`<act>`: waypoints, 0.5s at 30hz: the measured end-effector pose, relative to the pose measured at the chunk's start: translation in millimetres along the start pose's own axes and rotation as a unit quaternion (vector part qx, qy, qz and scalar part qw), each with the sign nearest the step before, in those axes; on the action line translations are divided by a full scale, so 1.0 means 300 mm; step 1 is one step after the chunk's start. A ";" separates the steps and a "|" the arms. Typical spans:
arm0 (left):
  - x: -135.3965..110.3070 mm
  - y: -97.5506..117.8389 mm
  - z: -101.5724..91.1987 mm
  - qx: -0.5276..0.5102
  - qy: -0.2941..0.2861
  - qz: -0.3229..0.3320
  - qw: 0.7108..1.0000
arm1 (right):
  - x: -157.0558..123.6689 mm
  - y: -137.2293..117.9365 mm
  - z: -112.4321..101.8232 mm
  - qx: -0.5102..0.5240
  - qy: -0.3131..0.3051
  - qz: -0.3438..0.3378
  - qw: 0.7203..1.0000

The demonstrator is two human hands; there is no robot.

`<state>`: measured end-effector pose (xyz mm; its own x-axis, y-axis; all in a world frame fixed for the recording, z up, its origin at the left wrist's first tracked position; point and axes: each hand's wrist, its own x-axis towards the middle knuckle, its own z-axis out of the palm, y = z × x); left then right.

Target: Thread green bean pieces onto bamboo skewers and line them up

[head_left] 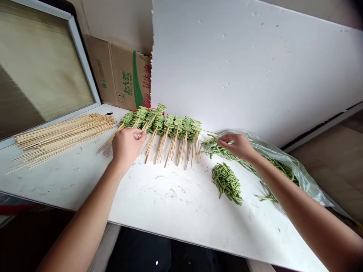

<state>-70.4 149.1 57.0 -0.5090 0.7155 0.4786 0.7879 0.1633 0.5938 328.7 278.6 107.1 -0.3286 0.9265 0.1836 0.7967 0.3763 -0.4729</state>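
Observation:
My left hand point(126, 144) is closed around the stick of a skewer at the left end of a row of finished green bean skewers point(167, 126) laid along the back of the white table point(176, 200). My right hand point(237, 145) rests on long green beans point(215, 150) spilling from a clear plastic bag point(295, 170), its fingers curled on them. A small heap of cut bean pieces point(227, 182) lies in front of the right hand.
A big pile of bare bamboo skewers point(59, 136) lies at the table's left. A cardboard box point(121, 77) stands behind it, beside a white foam board point(249, 64) leaning on the wall. A framed panel point(39, 71) is at far left.

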 end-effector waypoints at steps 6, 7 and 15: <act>-0.003 -0.015 0.015 0.008 -0.012 0.001 1.000 | -0.123 0.217 0.067 -0.009 -0.008 0.058 0.998; -0.003 -0.017 0.017 0.009 -0.013 0.001 1.000 | -0.132 0.243 0.069 -0.021 -0.014 0.064 0.998; -0.002 -0.030 0.022 0.019 -0.027 -0.010 0.999 | -0.116 0.318 0.076 -0.065 -0.119 0.081 0.987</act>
<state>-75.0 151.8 47.1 -0.5065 0.7471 0.4304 0.7906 0.2032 0.5777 404.5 282.0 36.1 -0.2897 0.9519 -0.1003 0.9020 0.2364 -0.3612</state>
